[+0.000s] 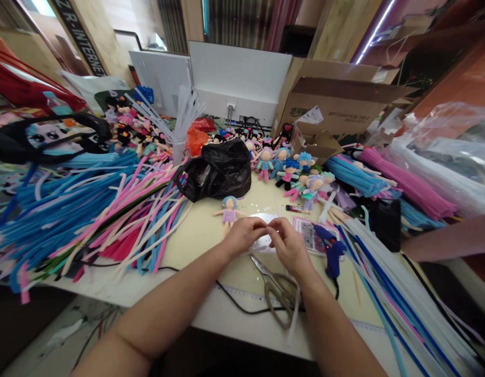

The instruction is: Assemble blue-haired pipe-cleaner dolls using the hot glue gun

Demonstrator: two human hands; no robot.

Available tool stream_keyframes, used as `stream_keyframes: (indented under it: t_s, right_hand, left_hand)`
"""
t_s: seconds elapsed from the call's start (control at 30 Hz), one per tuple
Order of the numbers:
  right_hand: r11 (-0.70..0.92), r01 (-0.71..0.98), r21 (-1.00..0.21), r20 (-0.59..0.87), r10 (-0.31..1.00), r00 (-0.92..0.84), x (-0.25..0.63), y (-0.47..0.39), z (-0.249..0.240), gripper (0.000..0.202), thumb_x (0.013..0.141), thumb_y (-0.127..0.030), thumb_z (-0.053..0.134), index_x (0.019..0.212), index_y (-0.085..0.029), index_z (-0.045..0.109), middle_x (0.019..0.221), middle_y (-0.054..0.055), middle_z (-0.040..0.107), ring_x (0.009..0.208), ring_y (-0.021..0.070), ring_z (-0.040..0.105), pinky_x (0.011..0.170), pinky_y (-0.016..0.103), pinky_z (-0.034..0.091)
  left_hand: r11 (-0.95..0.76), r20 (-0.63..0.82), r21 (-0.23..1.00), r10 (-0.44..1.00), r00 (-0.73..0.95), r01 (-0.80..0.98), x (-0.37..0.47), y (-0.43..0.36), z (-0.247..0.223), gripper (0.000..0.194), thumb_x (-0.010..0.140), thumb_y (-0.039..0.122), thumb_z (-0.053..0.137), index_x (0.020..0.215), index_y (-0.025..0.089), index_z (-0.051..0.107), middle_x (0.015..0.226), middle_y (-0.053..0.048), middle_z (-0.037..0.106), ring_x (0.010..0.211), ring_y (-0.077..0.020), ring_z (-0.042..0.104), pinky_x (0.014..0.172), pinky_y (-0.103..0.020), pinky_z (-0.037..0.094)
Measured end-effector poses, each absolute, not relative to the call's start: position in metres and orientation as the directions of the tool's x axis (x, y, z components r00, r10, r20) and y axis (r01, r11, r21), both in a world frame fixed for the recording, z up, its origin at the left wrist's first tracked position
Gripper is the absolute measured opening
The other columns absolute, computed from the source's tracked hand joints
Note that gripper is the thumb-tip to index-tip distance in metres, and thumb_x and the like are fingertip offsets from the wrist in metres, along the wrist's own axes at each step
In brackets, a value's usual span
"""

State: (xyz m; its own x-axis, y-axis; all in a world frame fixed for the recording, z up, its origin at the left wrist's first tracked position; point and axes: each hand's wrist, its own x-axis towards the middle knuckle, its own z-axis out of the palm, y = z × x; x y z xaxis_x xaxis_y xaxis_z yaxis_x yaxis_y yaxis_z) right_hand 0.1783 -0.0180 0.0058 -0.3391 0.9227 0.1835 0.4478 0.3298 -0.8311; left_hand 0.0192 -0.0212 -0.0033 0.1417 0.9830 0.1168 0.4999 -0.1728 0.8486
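My left hand (246, 234) and my right hand (288, 243) meet above the table, fingertips pinched together. Whatever sits between them is too small or hidden to make out. A blurred white fuzzy strip (294, 314), like a pipe cleaner, trails below my right wrist; I cannot tell whether that hand holds it. Under the hands is a shiny white sheet (261, 243). Just beyond my left hand lies a small doll (229, 210) with blue hair and a lilac top. Scissors (275, 288) rest partly beneath my right forearm. A blue glue gun (331, 251) lies right of my right hand.
Piles of coloured pipe cleaners (69, 209) cover the left, with more strips (407, 293) at right. A black plastic bag (222, 170), finished-looking dolls (289, 170) and a cardboard box (336, 104) stand behind. A black cable (242, 310) crosses the table's front.
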Motion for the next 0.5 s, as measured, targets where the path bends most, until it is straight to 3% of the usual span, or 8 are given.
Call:
stream_keyframes:
  t_s: [0.07,0.2,0.3,0.4,0.5]
  right_hand:
    - [0.29,0.398,-0.87,0.173,0.937,-0.305,0.179,-0.017,0.007,0.02,0.088,-0.042,0.051,0.094,-0.022,0.052,0.081,0.001,0.066,0.057,0.0123,0.062,0.056,0.025,0.047]
    - [0.168,0.225,-0.96,0.097,0.95,-0.296,0.18,-0.014,0.008,0.03,0.087,-0.046,0.051,0.103,-0.021,0.051,0.071,-0.001,0.065,0.049,0.0115,0.059,0.052,0.025,0.048]
    - [0.1,0.092,-0.991,0.074,0.965,-0.25,0.182,-0.011,0.01,0.034,0.087,-0.049,0.052,0.104,-0.019,0.052,0.082,0.002,0.069,0.045,0.0101,0.058,0.048,0.026,0.048]
    - [0.185,0.07,-0.98,0.179,0.981,-0.076,0.189,-0.007,0.012,0.03,0.085,-0.044,0.056,0.102,-0.019,0.056,0.093,0.005,0.069,0.045,0.0077,0.056,0.047,0.025,0.047]
    - [0.313,0.071,-0.947,0.32,0.94,0.116,0.199,-0.004,0.018,0.024,0.081,-0.036,0.064,0.097,-0.019,0.06,0.089,0.002,0.067,0.049,0.0078,0.057,0.048,0.024,0.045]
  left_hand:
    - [-0.214,0.165,0.863,0.976,0.145,0.458,0.021,-0.023,-0.004,0.02,0.085,0.031,0.057,0.086,0.019,0.072,0.08,-0.001,0.071,0.074,-0.0143,0.062,0.067,-0.024,0.043]
    - [-0.304,0.323,0.787,0.944,0.061,0.537,0.025,-0.025,-0.007,0.018,0.086,0.03,0.058,0.088,0.02,0.073,0.086,-0.003,0.074,0.078,-0.015,0.064,0.074,-0.026,0.045]
    - [-0.348,0.404,0.737,0.914,0.036,0.579,0.023,-0.024,-0.009,0.017,0.087,0.028,0.056,0.087,0.02,0.071,0.084,-0.002,0.073,0.077,-0.0145,0.064,0.075,-0.027,0.045]
    - [-0.3,0.377,0.679,0.926,0.033,0.67,0.019,-0.02,-0.012,0.013,0.085,0.021,0.057,0.08,0.019,0.068,0.08,-0.003,0.071,0.076,-0.0151,0.062,0.074,-0.028,0.045]
    - [-0.242,0.259,0.589,0.96,0.104,0.771,0.015,-0.016,-0.018,0.013,0.084,0.016,0.054,0.079,0.018,0.066,0.08,-0.004,0.069,0.079,-0.0173,0.061,0.075,-0.03,0.045]
